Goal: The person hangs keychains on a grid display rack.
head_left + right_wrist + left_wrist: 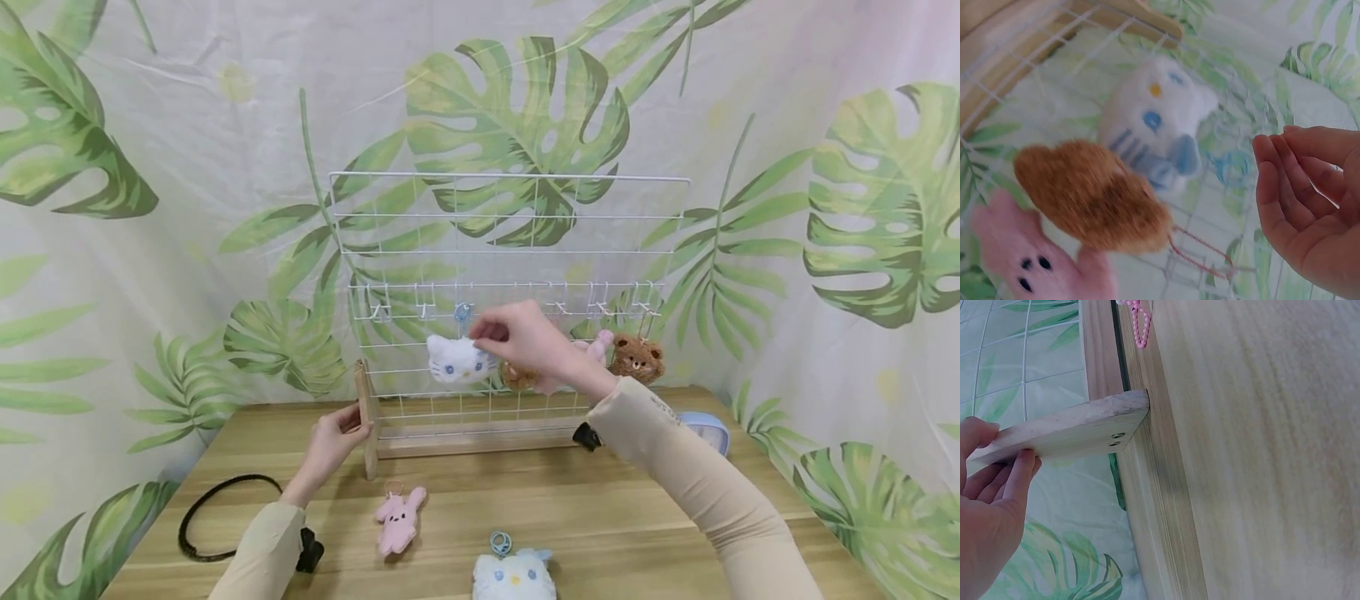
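My left hand (333,437) grips the wooden side post (1085,428) of a white wire grid rack (510,177), thumb on one face and fingers on the other. A white cat plush keychain (450,362) hangs from a hook on the rack by a blue coil strap (462,312). My right hand (525,337) is in front of the rack beside the cat plush, its fingers loosely curled and bent toward the thumb. Nothing shows between its fingertips in the right wrist view. A brown plush (1094,197) and a pink plush (1041,269) hang next to the cat.
A brown bear plush (637,358) hangs at the rack's right end. Bare hooks (380,312) are at its left. On the table lie a pink bunny plush (399,521), another white cat plush (513,577), a black cord loop (187,517) and a light-blue case (708,429).
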Available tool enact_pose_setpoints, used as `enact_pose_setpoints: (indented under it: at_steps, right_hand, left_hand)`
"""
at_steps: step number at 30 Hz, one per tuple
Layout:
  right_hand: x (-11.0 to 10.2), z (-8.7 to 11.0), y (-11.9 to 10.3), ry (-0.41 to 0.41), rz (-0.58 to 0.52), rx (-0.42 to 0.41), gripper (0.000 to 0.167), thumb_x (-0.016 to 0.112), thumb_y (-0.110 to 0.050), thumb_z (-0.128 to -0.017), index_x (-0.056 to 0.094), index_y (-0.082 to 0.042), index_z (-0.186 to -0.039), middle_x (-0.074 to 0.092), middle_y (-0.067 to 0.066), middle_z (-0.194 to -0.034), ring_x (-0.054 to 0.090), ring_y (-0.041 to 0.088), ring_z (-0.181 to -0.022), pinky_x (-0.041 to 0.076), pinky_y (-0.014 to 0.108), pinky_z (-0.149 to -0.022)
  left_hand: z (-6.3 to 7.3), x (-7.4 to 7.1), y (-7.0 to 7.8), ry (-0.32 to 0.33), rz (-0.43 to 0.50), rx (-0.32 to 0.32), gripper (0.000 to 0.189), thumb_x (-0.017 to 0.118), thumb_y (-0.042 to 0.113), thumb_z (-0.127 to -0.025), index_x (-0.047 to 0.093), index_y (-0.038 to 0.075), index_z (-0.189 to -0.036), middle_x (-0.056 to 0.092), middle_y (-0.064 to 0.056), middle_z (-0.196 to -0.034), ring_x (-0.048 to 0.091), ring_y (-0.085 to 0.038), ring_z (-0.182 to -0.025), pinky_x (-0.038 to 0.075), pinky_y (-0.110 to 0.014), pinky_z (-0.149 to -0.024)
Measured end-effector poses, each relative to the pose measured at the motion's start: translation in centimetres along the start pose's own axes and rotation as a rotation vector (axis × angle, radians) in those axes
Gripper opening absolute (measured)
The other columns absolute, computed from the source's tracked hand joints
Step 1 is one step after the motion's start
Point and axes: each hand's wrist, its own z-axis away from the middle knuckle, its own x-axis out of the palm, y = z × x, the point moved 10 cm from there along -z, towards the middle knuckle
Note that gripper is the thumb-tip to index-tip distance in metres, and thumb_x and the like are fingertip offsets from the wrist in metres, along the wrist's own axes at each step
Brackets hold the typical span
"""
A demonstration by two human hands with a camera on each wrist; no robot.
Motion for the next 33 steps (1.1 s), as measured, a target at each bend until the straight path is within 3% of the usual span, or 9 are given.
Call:
enact_pose_setpoints:
  at_steps: [7, 12, 21, 24, 28, 33]
  right_hand:
    - [6.1, 2.1, -0.7, -0.098, -0.019, -0.097, 0.005, 0.072, -0.006, -0.088, 0.075, -0.005, -0.092, 0.077, 0.006, -0.085, 0.07, 0.009, -0.072, 0.055, 0.01, -0.068]
    - [12.0, 3.0, 0.1, -0.192, -0.049, -0.092, 0.005, 0.072, -0.009, -0.089, 0.075, -0.006, -0.092, 0.077, 0.006, -0.085, 0.07, 0.009, -0.074, 0.054, 0.011, -0.068]
    - [22.8, 3.1, 3.7, -0.329, -0.051, 0.088, 0.007, 0.07, -0.009, -0.088, 0.077, -0.01, -0.089, 0.077, 0.001, -0.085, 0.061, -0.004, -0.069, 0.047, 0.004, -0.064]
    - [24.9, 2.5, 5.0, -0.341, -0.051, 0.165, 0.006, 0.072, -0.011, -0.086, 0.078, -0.011, -0.087, 0.076, -0.001, -0.08, 0.057, -0.007, -0.065, 0.045, 0.004, -0.062]
    - [27.1, 1.9, 6.3, -0.38, -0.138, 0.288, 0.006, 0.072, -0.01, -0.086, 0.077, -0.008, -0.085, 0.076, 0.006, -0.075, 0.054, -0.003, -0.055, 0.041, 0.008, -0.054]
    - [29.2, 1.3, 6.9, -0.413, -0.158, 0.367, 0.009, 0.071, -0.008, -0.085, 0.074, -0.009, -0.077, 0.073, 0.005, -0.069, 0.058, 0.003, -0.051, 0.043, 0.01, -0.05]
  left_hand:
    - [0.0, -0.1, 0.0, 0.0, -0.003, -0.01, 0.049, 0.062, 0.009, -0.097, 0.05, -0.011, -0.139, 0.061, -0.032, -0.13, 0.062, -0.042, -0.121, 0.059, -0.035, -0.091]
    - [0.0, -0.1, 0.1, 0.002, -0.003, 0.0, 0.05, 0.063, 0.012, -0.096, 0.05, -0.01, -0.139, 0.061, -0.031, -0.13, 0.062, -0.041, -0.121, 0.059, -0.032, -0.091]
    - [0.0, 0.1, -0.2, 0.002, 0.016, -0.005, 0.048, 0.063, 0.01, -0.096, 0.051, -0.011, -0.138, 0.062, -0.031, -0.129, 0.063, -0.041, -0.12, 0.059, -0.029, -0.089]
    - [0.0, 0.0, -0.2, 0.011, 0.017, -0.013, 0.048, 0.063, 0.009, -0.095, 0.052, -0.011, -0.138, 0.062, -0.03, -0.129, 0.063, -0.04, -0.12, 0.059, -0.028, -0.09]
    - [-0.1, -0.2, -0.1, 0.029, 0.012, -0.016, 0.047, 0.064, 0.008, -0.094, 0.054, -0.01, -0.136, 0.064, -0.029, -0.127, 0.064, -0.04, -0.119, 0.059, -0.027, -0.089]
    - [-0.2, -0.2, -0.2, 0.032, 0.025, -0.007, 0.046, 0.065, 0.007, -0.094, 0.054, -0.011, -0.135, 0.064, -0.03, -0.126, 0.064, -0.04, -0.118, 0.059, -0.025, -0.088]
